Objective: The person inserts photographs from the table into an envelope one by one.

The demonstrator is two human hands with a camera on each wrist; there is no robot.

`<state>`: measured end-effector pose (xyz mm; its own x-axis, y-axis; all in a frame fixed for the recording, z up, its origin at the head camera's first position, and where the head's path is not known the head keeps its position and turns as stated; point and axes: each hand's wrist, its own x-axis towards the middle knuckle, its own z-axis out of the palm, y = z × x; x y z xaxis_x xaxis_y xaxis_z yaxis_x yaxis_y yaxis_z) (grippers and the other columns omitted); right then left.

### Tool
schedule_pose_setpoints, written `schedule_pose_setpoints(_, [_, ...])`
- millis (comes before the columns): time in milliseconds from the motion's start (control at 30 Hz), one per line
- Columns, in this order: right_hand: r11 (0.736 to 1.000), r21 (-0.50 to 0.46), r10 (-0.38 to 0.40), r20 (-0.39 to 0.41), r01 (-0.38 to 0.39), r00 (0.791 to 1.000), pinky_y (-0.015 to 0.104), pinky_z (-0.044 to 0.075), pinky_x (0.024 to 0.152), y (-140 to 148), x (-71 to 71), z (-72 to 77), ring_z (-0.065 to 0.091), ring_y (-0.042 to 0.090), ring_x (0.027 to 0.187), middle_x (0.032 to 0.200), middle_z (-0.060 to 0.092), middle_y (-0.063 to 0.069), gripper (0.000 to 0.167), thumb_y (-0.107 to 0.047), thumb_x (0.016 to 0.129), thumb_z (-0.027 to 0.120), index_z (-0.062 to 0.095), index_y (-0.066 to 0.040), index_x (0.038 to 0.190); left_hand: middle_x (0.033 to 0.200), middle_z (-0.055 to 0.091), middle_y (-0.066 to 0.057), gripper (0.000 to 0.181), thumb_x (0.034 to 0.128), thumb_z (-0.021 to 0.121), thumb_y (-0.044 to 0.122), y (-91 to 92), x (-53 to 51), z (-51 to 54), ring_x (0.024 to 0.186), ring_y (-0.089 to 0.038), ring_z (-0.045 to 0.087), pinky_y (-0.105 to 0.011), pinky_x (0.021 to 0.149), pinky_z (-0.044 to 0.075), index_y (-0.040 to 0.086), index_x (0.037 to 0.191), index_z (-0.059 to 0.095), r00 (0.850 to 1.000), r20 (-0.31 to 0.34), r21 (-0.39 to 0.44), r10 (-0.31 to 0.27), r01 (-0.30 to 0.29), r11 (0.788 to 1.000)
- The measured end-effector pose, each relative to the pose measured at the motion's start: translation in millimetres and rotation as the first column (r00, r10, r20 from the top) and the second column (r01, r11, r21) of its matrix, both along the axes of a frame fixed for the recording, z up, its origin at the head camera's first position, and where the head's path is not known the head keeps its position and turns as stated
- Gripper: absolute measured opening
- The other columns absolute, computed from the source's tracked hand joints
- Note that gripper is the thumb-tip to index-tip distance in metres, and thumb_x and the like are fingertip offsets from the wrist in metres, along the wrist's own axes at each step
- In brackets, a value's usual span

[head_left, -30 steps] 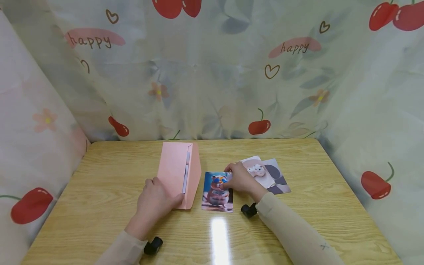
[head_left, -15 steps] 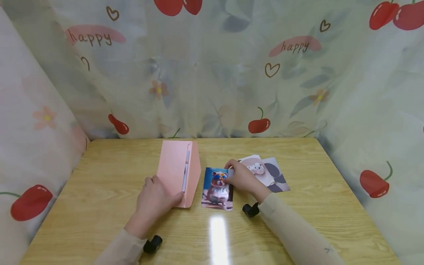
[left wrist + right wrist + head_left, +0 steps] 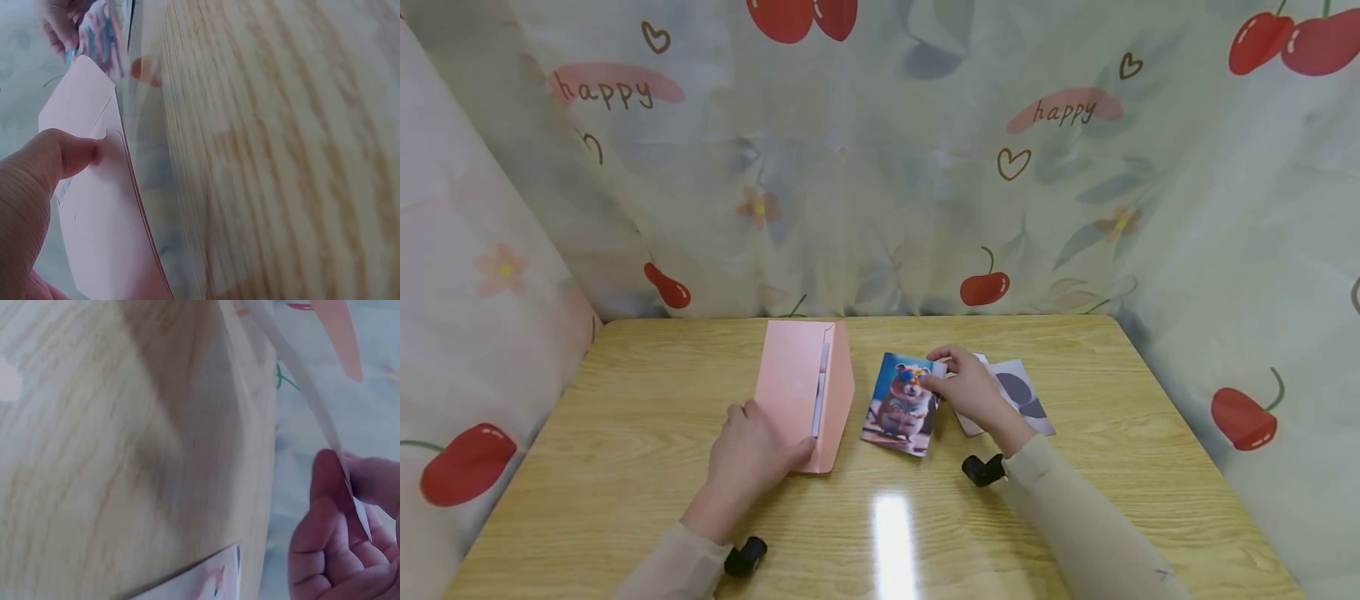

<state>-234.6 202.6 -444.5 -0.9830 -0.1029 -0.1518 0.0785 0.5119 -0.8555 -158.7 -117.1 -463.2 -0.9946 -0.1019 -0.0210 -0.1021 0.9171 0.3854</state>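
Observation:
A pink envelope with its flap unfolded lies left of the middle, with pale card edges showing in its opening. My left hand holds its lower left part, the thumb pressing near the opening in the left wrist view. Between thumb and fingers, my right hand pinches the upper right edge of a hamster picture card. That card is seen nearly edge-on in the right wrist view, raised off the table. Behind the right hand lie a grey patterned card and a paler card, partly hidden.
The wooden table ends at a patterned curtain at the back, with more curtain at both sides. A black wrist camera sits by the right sleeve and another by the left.
My right hand has moved up and to the right, carrying the hamster card, which is now tilted and covers less of the area near the front. The left hand and envelope have stayed put.

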Motion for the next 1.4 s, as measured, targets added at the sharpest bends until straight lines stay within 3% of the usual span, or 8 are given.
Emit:
schedule_pose_setpoints(267, [0.982, -0.148, -0.125, -0.072, 0.113, 0.99, 0.032, 0.041, 0.049, 9.9, -4.1, 10.7, 0.053, 0.026, 0.065, 0.09, 0.058, 0.013, 0.039, -0.029, 0.09, 0.069, 0.052, -0.02, 0.124, 0.097, 0.044, -0.024, 0.099, 0.067, 0.07, 0.066, 1.1, -0.7, -1.1, 0.076, -0.03, 0.05, -0.045, 0.062, 0.049, -0.018, 0.113, 0.043, 1.0, -0.019, -0.002, -0.014, 0.014, 1.0])
schedule_pose_setpoints(467, [0.959, -0.234, -0.2, -0.167, 0.159, 0.965, 0.029, 0.046, 0.055, 11.5, -3.1, 24.7, 0.06, 0.024, 0.073, 0.093, 0.061, 0.014, 0.043, -0.029, 0.092, 0.067, 0.049, -0.014, 0.128, 0.096, 0.043, -0.023, 0.099, 0.0665, 0.07, 0.067, 4.2, -1.4, 0.2, 0.075, -0.029, 0.05, -0.044, 0.062, 0.049, -0.017, 0.113, 0.043, 1.0, -0.007, -0.01, -0.008, 0.008, 1.0])
schedule_pose_setpoints(767, [0.928, -0.323, -0.268, -0.234, 0.185, 0.935, 0.026, 0.048, 0.061, 6.1, -1.1, 32.8, 0.049, 0.015, 0.063, 0.089, 0.058, 0.014, 0.048, -0.027, 0.091, 0.068, 0.048, -0.009, 0.131, 0.095, 0.042, -0.021, 0.099, 0.0656, 0.07, 0.067, 8.1, -0.8, 0.9, 0.076, -0.029, 0.049, -0.044, 0.061, 0.049, -0.015, 0.113, 0.043, 1.0, -0.004, -0.027, 0.003, -0.003, 1.0])
schedule_pose_setpoints(1067, [0.918, -0.357, -0.279, -0.276, 0.171, 0.92, 0.03, 0.053, 0.066, -7.6, -1.8, 33.5, 0.062, 0.031, 0.077, 0.098, 0.062, 0.017, 0.044, -0.023, 0.09, 0.069, 0.05, -0.008, 0.127, 0.098, 0.043, -0.024, 0.103, 0.0634, 0.073, 0.066, 16.1, 3.4, 5.0, 0.081, -0.031, 0.05, -0.046, 0.064, 0.051, -0.017, 0.115, 0.041, 0.999, -0.022, -0.052, -0.025, 0.024, 0.998])
schedule_pose_setpoints(1400, [0.92, -0.363, -0.267, -0.312, 0.146, 0.912, 0.027, 0.043, 0.051, -26.3, -4.1, 29.6, 0.049, 0.018, 0.063, 0.087, 0.058, 0.014, 0.036, -0.013, 0.091, 0.067, 0.052, -0.007, 0.123, 0.099, 0.044, -0.024, 0.106, 0.0617, 0.072, 0.069, 20.7, 2.6, 2.6, 0.081, -0.031, 0.05, -0.047, 0.061, 0.052, -0.016, 0.117, 0.041, 0.998, -0.042, -0.086, -0.038, 0.035, 0.996])
